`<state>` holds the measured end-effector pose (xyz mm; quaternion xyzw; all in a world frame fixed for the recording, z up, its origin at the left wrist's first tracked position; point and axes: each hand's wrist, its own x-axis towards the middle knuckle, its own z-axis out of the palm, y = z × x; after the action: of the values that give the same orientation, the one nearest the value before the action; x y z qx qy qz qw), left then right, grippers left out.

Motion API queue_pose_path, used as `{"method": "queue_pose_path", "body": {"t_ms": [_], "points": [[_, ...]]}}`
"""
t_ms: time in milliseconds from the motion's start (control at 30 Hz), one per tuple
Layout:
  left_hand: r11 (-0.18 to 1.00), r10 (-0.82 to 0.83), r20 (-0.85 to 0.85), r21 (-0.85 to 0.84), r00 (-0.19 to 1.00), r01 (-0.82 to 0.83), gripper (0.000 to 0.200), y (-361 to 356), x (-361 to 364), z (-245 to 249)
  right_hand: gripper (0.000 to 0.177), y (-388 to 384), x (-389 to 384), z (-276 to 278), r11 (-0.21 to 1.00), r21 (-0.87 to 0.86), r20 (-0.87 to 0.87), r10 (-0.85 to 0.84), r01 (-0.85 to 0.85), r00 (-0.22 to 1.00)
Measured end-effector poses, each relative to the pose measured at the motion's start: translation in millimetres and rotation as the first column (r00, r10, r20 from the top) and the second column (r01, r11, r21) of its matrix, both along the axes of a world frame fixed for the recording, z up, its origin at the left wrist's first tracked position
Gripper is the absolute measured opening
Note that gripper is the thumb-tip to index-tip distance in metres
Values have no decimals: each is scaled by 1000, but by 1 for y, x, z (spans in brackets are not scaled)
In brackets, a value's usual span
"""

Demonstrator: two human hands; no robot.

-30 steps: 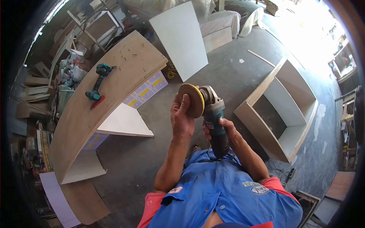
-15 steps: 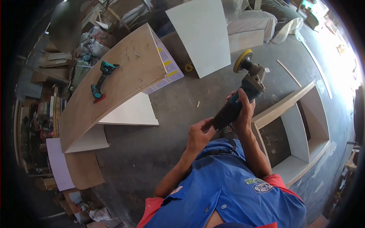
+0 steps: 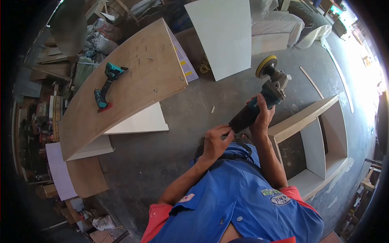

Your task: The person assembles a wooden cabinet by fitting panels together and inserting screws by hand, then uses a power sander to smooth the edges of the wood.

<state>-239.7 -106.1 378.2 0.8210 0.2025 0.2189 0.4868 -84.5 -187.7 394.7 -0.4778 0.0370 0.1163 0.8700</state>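
A dark power tool (image 3: 248,114) with a grey metal head and a round yellow-rimmed pad is held up in front of my body, its pad end pointing away from me. My right hand (image 3: 262,117) is wrapped round its body near the head. At the rear end of the tool, my left hand (image 3: 217,141) has its fingers pinched together against the tail; what is between the fingertips is too small to make out. To the left, a teal cordless tool (image 3: 108,84) lies on a curved wooden panel (image 3: 133,81), among several scattered screws.
A white board (image 3: 225,38) leans at the top centre. On the right stands an open wooden frame (image 3: 302,121) with white inner panels. A thin strip (image 3: 311,82) lies on the grey floor (image 3: 162,162). Bags and clutter line the left side.
The view has shifted slightly. The tool's head has turned a little, showing more of the pad's face. My right hand keeps its grip and my left stays at the tail.
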Motion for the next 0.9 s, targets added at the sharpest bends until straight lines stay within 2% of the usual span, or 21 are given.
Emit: {"method": "queue_pose_path", "body": {"t_ms": [33, 67, 100, 167, 233, 300, 333, 400, 500, 567, 633, 700, 800, 867, 900], "points": [[1000, -8, 7, -9, 1000, 8, 12, 15, -1, -14, 35, 3, 0, -3, 1000, -9, 7, -8, 8, 1000], [931, -66, -25, -361, 998, 52, 21, 36, -3, -33, 35, 4, -1, -6, 1000, -19, -17, 11, -11, 1000], [741, -132, -37, -668, 991, 74, 31, 58, -6, -49, 35, 4, -1, -7, 999, -29, -44, 30, -32, 999], [513, 6, 204, -841, 979, 172, 60, 114, -10, -65, 36, -1, -9, -7, 996, -51, -101, 72, -78, 992], [498, 245, 361, -843, 900, 203, 76, 161, -13, -81, 38, -11, -18, -9, 991, -76, -154, 96, -109, 983], [467, 359, 509, -823, 782, 321, 76, 205, -11, -97, 42, -21, -30, -16, 978, -123, -267, 132, -170, 954], [446, 369, 508, -831, 778, 331, 76, 221, -11, -100, 42, -24, -34, -14, 975, -148, -261, 123, -166, 958], [588, 302, 628, -715, 717, 379, 78, 239, -12, -109, 46, -29, -40, -8, 960, -87, -314, 226, -265, 922], [579, 338, 695, -685, 634, 442, 76, 233, 1, -113, 49, -40, -39, -8, 917, -156, -311, 306, -366, 900], [599, 392, 660, -712, 641, 366, 79, 227, 5, -126, 52, -42, -31, -15, 892, -156, -329, 357, -423, 874], [666, 393, 728, -646, 562, 372, 80, 227, 8, -138, 53, -41, -23, -22, 843, -88, -324, 479, -530, 816], [618, 533, 622, -749, 573, 238, 81, 227, 9, -139, 54, -30, -12, -32, 801, -65, -337, 544, -595, 769], [660, 565, 594, -742, 573, 117, 81, 240, 8, -146, 56, -12, -3, -58, 733, -13, -363, 630, -680, 687], [811, 400, 717, -567, 571, 143, 88, 249, 5, -146, 56, 2, 3, -80, 700, 14, -363, 669, -714, 648], [816, 393, 709, -562, 585, 134, 88, 249, 4, -142, 60, 8, 4, -90, 646, -31, -342, 710, -763, 615]]}}
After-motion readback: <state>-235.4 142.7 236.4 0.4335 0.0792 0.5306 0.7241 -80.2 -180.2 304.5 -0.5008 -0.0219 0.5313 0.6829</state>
